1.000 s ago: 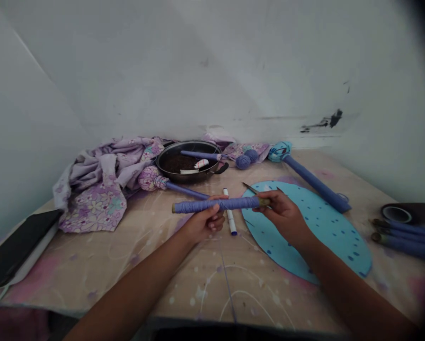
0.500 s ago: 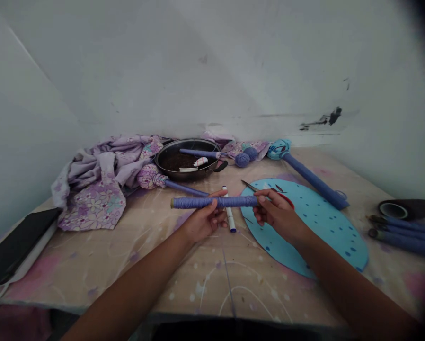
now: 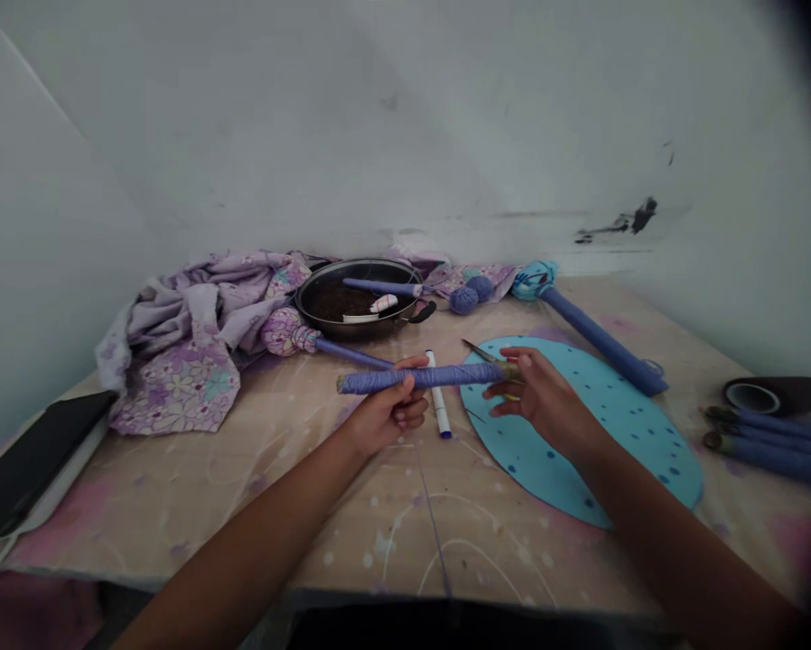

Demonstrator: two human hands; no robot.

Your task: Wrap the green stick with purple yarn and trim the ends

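Observation:
My left hand (image 3: pixel 390 411) is closed around a stick wrapped in purple yarn (image 3: pixel 446 375), held level above the table. Bare greenish wood shows at both of its ends. At the stick's right end is my right hand (image 3: pixel 537 393), fingers spread apart around the tip; whether they touch it is unclear. A strand of yarn (image 3: pixel 433 515) runs across the table toward the front edge. Just behind the stick lies a white marker (image 3: pixel 439 406) with a blue end. Scissors (image 3: pixel 479 350), partly hidden by my right hand, rest on a blue spotted oval sheet (image 3: pixel 622 433).
A dark pan (image 3: pixel 324 329) holding brown material and another wrapped stick stands at the back. Floral cloth (image 3: pixel 175 379) is heaped left, near a cloth-headed stick (image 3: pixel 290 334). Yarn balls (image 3: pixel 465 300), a blue-headed stick (image 3: pixel 595 338), tape (image 3: pixel 750 397) and wrapped sticks (image 3: pixel 778 451) lie right.
The wrapped stick has shifted slightly right and its right end has tipped up. My right hand's fingers have spread from their grip, baring more of the stick's right tip.

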